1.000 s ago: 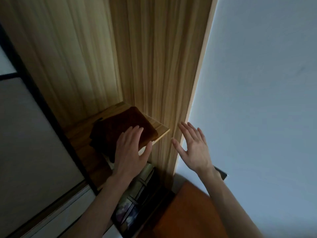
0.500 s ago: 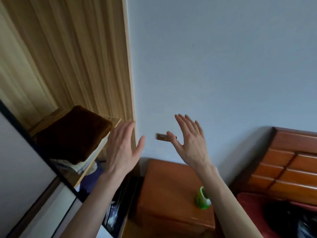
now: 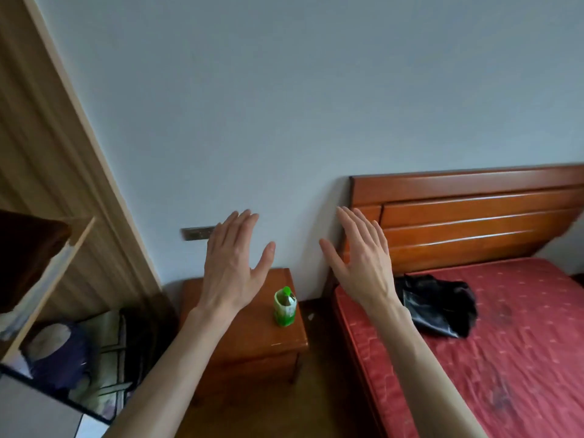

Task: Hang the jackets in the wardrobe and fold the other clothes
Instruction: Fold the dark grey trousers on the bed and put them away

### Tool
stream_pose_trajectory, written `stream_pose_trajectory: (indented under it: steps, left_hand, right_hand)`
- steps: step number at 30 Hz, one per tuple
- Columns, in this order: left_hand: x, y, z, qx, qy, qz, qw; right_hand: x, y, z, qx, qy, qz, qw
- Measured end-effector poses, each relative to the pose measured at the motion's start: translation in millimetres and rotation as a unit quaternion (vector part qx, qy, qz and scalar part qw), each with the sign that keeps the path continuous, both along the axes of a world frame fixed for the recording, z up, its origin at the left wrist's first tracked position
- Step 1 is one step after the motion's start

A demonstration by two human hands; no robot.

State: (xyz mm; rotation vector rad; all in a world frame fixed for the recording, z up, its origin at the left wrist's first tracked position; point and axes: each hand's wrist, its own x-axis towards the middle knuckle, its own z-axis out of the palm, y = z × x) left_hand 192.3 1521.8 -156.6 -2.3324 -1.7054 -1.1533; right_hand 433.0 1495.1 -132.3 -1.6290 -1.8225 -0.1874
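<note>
A wardrobe (image 3: 63, 172) was noted at the left, a bed (image 3: 505, 343) at the right. A black jacket (image 3: 439, 306) was found lying near the bed's head edge. Both the left hand (image 3: 232, 267) and right hand (image 3: 363, 263) were raised, fingers extended, nothing grasped.

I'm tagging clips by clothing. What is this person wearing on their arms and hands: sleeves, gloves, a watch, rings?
Nothing shows. The left hand and right hand are bare, with no gloves, rings or watch, and both forearms are uncovered down to the frame's bottom edge. Any sleeve would sit higher up, out of view.
</note>
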Motion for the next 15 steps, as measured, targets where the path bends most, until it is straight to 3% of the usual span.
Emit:
stream_pose_trajectory:
  steps: [15]
  left_hand:
    - [275.9,-153.0,-14.6,-0.016,0.001,-0.271,0.962]
  right_hand:
    - [232.5,-266.9,-35.9,-0.01,0.019,-0.265,0.964]
